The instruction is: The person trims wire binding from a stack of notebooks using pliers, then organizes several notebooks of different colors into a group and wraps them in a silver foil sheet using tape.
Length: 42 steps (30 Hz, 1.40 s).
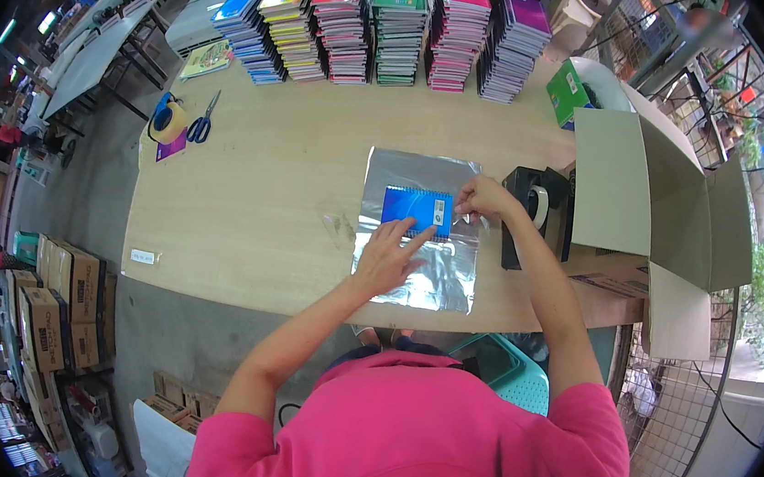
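A blue spiral notebook (pixel 402 202) lies on a shiny clear plastic sheet (pixel 433 285), with wire coils showing along its top and bottom edges. My left hand (pixel 386 255) rests on its lower part, fingers spread and pressing down. At the notebook's right edge, my right hand (pixel 482 200) has its fingers pinched together. Something thin and shiny shows beneath them, too small to name for sure. Just right of that hand stands a black tape dispenser (pixel 512 242) carrying a roll of tape (pixel 539 206).
Tall stacks of notebooks, including a green stack (pixel 398 33), line the table's far edge. Scissors (pixel 203 118) and a yellowish tape roll (pixel 169 122) lie at the left. An open cardboard box (pixel 613 183) and a green box (pixel 568 93) stand at the right.
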Tool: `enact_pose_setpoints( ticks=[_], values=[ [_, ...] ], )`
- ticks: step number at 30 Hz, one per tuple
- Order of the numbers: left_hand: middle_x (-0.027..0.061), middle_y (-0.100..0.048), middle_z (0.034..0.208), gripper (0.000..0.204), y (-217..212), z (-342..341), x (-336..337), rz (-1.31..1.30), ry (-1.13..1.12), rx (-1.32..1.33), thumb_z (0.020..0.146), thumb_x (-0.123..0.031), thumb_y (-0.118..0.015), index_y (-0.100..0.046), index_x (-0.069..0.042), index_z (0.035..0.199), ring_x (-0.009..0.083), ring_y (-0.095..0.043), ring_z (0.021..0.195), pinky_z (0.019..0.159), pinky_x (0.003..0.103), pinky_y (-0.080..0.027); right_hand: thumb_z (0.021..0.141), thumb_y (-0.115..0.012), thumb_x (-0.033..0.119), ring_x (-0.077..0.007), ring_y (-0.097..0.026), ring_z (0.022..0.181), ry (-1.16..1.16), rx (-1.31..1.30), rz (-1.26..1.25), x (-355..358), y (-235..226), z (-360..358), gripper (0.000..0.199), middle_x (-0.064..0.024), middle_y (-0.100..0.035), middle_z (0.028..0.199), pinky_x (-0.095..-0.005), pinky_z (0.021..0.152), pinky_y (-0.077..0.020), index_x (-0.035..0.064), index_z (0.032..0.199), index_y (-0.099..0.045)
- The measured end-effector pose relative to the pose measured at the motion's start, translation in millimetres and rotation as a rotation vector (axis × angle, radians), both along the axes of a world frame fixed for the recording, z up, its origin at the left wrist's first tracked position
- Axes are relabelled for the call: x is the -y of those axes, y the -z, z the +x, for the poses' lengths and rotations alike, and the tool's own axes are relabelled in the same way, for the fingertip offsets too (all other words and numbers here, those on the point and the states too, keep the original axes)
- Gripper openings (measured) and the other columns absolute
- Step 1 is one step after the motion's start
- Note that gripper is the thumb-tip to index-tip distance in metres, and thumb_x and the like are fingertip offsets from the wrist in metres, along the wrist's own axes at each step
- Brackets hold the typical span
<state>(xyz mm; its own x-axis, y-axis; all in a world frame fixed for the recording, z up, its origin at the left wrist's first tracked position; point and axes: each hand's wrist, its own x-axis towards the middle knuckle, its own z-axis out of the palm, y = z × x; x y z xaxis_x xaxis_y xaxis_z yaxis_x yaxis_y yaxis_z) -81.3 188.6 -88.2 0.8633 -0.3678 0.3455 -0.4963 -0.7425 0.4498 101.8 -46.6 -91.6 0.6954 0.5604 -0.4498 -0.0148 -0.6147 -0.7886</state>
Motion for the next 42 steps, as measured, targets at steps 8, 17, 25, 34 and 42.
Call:
enact_pose_setpoints(
  ticks=[8, 17, 25, 34, 42],
  values=[
    [0.0234, -0.041, 0.143, 0.076, 19.4, 1.4, 9.4, 0.129, -0.104, -0.101, 0.077, -0.035, -0.077, -0.046, -0.024, 0.146, 0.0416, -0.042, 0.129, 0.109, 0.055, -0.031, 0.077, -0.077, 0.013, -0.0350, -0.068, 0.075, -0.017, 0.442, -0.220, 25.1, -5.1, -23.4, 0.032, -0.0150, -0.070, 0.079, -0.0420, 0.068, -0.0540, 0.0004, 0.104, -0.065],
    [0.0259, -0.033, 0.148, 0.081, 21.8, 4.7, 25.0, 0.146, -0.095, -0.143, 0.077, -0.038, -0.077, -0.041, -0.023, 0.149, 0.0448, -0.034, 0.136, 0.113, 0.058, -0.026, 0.091, -0.048, 0.066, -0.0352, -0.069, 0.078, -0.116, 0.286, -0.228, -54.4, 74.6, 45.1, 0.070, -0.0196, -0.070, 0.088, -0.0475, 0.062, -0.0540, -0.0007, 0.091, -0.070],
    [0.0252, -0.029, 0.152, 0.081, 23.8, -18.8, 13.4, 0.159, -0.138, -0.176, 0.078, -0.037, -0.077, -0.040, -0.028, 0.149, 0.0449, -0.027, 0.141, 0.115, 0.058, -0.022, 0.088, -0.042, 0.078, -0.0234, -0.065, 0.061, -0.177, -0.001, -0.293, -80.6, 37.5, 33.1, 0.088, -0.0179, -0.066, 0.076, -0.0383, 0.049, -0.0514, -0.0040, 0.090, -0.072],
    [0.0222, -0.027, 0.155, 0.079, 22.0, -28.2, 14.4, 0.168, -0.165, -0.249, 0.080, -0.035, -0.076, -0.038, -0.032, 0.150, 0.0437, -0.024, 0.144, 0.113, 0.064, -0.021, 0.090, -0.057, 0.056, -0.0297, -0.067, 0.074, 0.034, 0.284, -0.182, -69.4, 68.9, 36.4, 0.054, -0.0128, -0.070, 0.082, -0.0434, 0.069, -0.0533, 0.0051, 0.094, -0.076],
    [0.0210, -0.024, 0.157, 0.078, 27.7, -31.3, 15.9, 0.150, -0.205, -0.284, 0.081, -0.035, -0.074, -0.038, -0.033, 0.150, 0.0424, -0.021, 0.146, 0.112, 0.066, -0.020, 0.075, -0.071, 0.019, -0.0281, -0.053, 0.112, 0.046, 0.947, -0.266, -81.1, 76.6, 29.6, 0.013, -0.0047, -0.060, 0.105, -0.0495, 0.082, -0.0454, 0.0120, 0.086, -0.072]
  ],
)
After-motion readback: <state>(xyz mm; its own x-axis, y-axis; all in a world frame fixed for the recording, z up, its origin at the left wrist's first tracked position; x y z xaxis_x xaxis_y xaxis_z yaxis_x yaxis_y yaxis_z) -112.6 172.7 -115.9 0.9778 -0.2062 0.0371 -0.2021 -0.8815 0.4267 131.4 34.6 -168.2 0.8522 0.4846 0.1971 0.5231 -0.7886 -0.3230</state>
